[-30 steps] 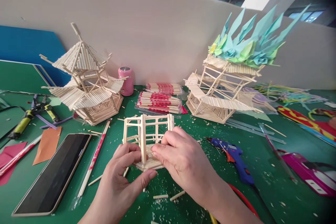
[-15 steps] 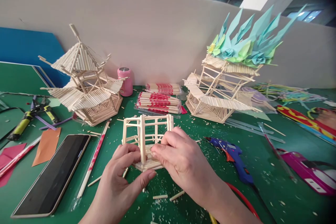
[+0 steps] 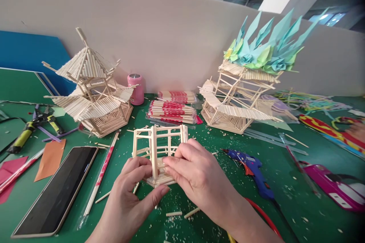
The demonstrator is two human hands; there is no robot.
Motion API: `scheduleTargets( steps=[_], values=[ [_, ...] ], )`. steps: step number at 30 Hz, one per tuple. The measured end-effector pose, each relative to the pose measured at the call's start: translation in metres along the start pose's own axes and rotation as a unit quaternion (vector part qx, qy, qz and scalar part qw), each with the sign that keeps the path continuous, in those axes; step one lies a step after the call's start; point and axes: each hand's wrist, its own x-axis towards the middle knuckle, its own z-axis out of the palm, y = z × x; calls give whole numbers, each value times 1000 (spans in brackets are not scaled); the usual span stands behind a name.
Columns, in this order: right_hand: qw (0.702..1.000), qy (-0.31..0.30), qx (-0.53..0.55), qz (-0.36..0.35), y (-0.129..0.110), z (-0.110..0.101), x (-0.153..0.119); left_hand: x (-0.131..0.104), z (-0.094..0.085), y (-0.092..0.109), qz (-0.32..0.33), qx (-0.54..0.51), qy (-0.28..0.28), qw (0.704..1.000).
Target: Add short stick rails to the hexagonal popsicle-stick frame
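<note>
A small open frame of pale wooden sticks [image 3: 154, 148], with upright posts, rails and a stick floor, stands in front of me. My left hand [image 3: 129, 188] holds its near left side, fingers behind the front post and thumb along the base edge. My right hand [image 3: 196, 172] is closed in a pinch at the near right side, low by the floor. Its fingertips hide whatever lies between them. Short cut stick pieces [image 3: 173, 213] lie on the green table just below the frame.
Two larger stick pavilions [image 3: 105, 102] stand behind, the right one topped with blue-green folded paper [image 3: 270, 45]. Red-wrapped stick packs [image 3: 173, 111] lie between them. A blue glue gun [image 3: 252, 167] is at right; a phone [image 3: 57, 190] and pliers [image 3: 34, 125] are at left.
Almost nothing differs. Both hands keep their places on the stick frame, and the view has shifted very slightly.
</note>
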Motion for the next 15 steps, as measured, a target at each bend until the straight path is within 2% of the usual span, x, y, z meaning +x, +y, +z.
scheduleTargets(
  steps=[3,6,7,9,12,15],
  values=[
    [994,73,64,42,6,-6,-5,-3,-2,-2,-6,14,-18,1000],
    [967,157,111,169,16,-8,-12,-4,-4,-5,-10,31,-29,999],
    [957,158,126,209,19,-8,-13,-4,-4,-5,-11,33,-25,999],
    [946,117,163,255,24,-5,-15,-3,-4,-5,-12,30,-9,999],
    [941,54,209,262,25,0,-14,-2,-5,-6,-12,22,9,1000],
    [938,46,227,256,24,3,-9,-6,-7,-11,-11,40,11,999]
  ],
)
